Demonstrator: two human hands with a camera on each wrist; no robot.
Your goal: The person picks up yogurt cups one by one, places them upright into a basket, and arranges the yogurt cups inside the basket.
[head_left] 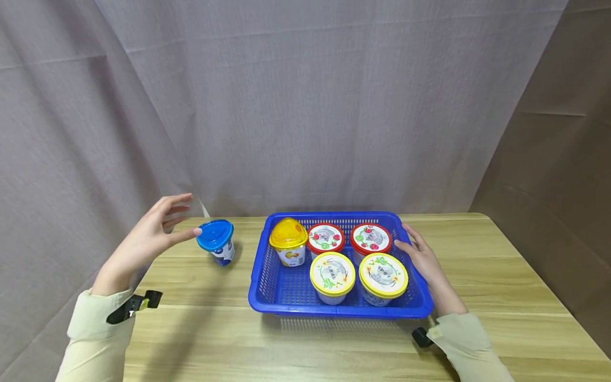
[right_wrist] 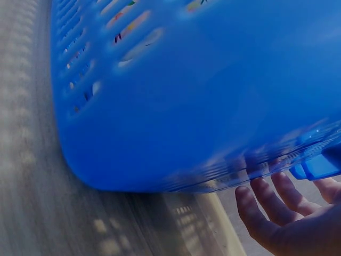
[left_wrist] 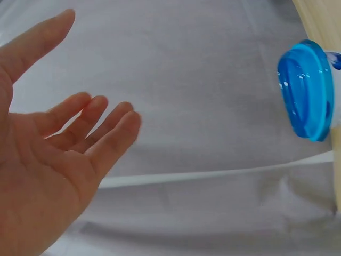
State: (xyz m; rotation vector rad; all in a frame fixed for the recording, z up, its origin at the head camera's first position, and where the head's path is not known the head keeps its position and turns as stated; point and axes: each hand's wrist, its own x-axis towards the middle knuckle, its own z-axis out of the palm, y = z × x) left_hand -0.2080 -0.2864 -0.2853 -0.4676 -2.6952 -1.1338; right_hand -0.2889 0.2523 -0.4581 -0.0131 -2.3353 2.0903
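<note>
My left hand (head_left: 155, 227) is raised with its fingers spread, beside a cup with a blue lid (head_left: 215, 236). The left wrist view shows the palm holding nothing, well apart from the lid (left_wrist: 306, 90). At its right end, the blue plastic basket (head_left: 286, 309) is gripped by my right hand (head_left: 425, 260), the thumb over the rim and the fingers outside. In the right wrist view, those fingers (right_wrist: 279, 205) lie along the basket's outer wall. Inside sit a yellow-lidded cup (head_left: 288, 241), two red-lidded tubs (head_left: 326, 237) and two round yellow-lidded tubs (head_left: 332, 273).
A wooden table (head_left: 215, 339) lies under the basket and the blue-lidded cup. Grey cloth (head_left: 305, 106) hangs behind the table and along its left side. Brown cloth (head_left: 553, 175) stands at the right.
</note>
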